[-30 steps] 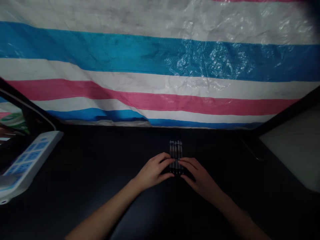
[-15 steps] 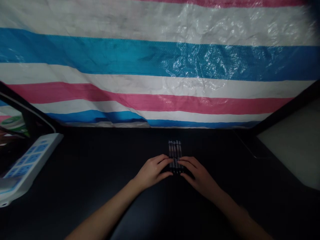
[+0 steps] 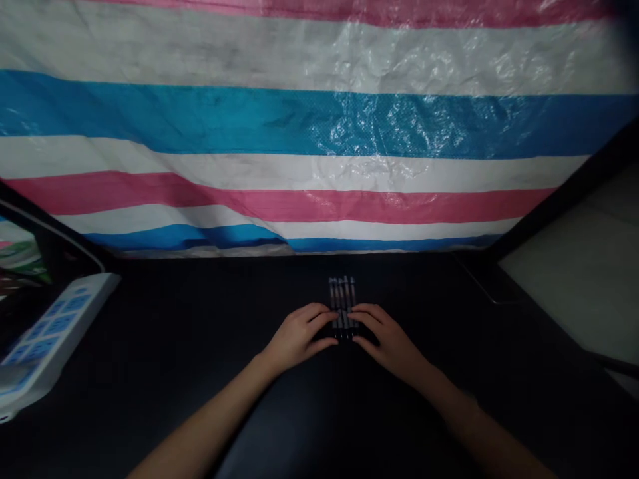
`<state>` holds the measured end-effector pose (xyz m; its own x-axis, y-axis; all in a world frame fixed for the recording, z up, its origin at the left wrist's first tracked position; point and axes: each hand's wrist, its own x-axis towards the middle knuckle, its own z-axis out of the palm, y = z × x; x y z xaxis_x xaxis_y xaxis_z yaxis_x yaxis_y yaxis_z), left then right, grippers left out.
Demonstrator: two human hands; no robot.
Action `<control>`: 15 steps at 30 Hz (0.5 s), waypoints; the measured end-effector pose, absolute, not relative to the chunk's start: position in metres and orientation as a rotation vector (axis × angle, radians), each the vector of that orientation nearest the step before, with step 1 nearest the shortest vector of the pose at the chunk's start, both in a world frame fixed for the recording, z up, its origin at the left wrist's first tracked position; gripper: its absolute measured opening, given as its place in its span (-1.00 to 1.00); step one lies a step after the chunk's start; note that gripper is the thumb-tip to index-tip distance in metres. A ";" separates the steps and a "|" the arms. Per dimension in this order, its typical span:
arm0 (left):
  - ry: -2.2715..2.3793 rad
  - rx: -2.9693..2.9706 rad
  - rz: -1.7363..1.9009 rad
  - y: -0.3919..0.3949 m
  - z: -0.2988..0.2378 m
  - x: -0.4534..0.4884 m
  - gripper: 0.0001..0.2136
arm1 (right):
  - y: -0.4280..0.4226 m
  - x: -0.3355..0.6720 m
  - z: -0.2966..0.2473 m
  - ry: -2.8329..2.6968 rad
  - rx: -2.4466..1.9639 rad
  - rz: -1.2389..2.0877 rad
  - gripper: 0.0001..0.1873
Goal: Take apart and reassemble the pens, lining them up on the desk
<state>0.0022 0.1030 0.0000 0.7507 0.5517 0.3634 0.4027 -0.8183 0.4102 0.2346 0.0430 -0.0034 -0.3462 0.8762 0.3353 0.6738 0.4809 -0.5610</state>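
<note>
A person's left hand (image 3: 297, 336) and right hand (image 3: 387, 344) lay open and cupped over the near ends of a row of slim dark pens (image 3: 342, 293), fingertips nearly meeting, no firm grip visible, on a black tabletop (image 3: 200, 299). Both forearms (image 3: 210, 419) angled inward from the near edge, an even, light touch keeping the pens parallel. A striped tarpaulin (image 3: 319, 166) hung beyond; a white power strip (image 3: 54, 339) sat far left.

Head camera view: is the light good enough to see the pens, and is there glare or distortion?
Head view: the dark tabletop is dim, so the pens show little detail; glare sits on the striped tarp; the wide lens bends the edges, tilting the power strip.
</note>
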 end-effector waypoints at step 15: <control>0.736 2.588 0.726 0.106 0.004 -0.001 -0.79 | 0.042 0.237 -0.005 -2.088 -1.312 0.496 -0.52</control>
